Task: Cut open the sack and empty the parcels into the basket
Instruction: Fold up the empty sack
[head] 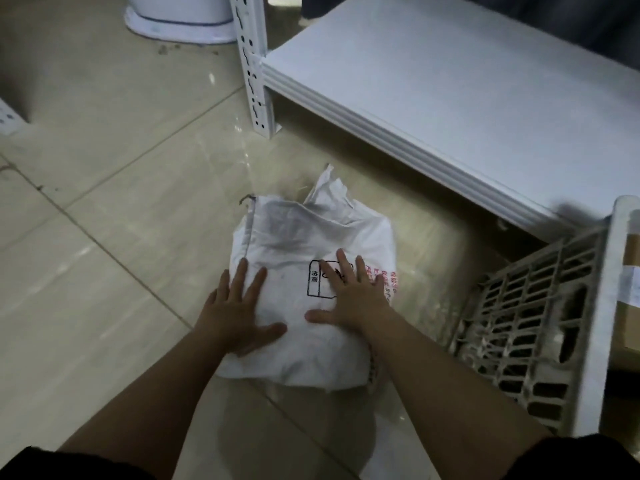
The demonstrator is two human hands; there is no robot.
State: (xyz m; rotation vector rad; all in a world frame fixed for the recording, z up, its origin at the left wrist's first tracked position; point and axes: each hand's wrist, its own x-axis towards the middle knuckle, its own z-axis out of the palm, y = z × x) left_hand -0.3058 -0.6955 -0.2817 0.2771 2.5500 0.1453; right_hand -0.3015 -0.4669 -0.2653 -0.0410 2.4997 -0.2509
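Tiled floor (104,168), sack (311,271) lying flat beside basket (540,306), left hand (239,313) and right hand (353,299) pressing it with fingers spread; I'd flatten evenly, squeezing air out before folding.

A parcel storeroom, by the look of it: white slotted-steel racking (450,98) stands on a glossy tiled floor (104,202), with a plastic basket (540,323) of cardboard parcels (628,306) just beside its lowest shelf.
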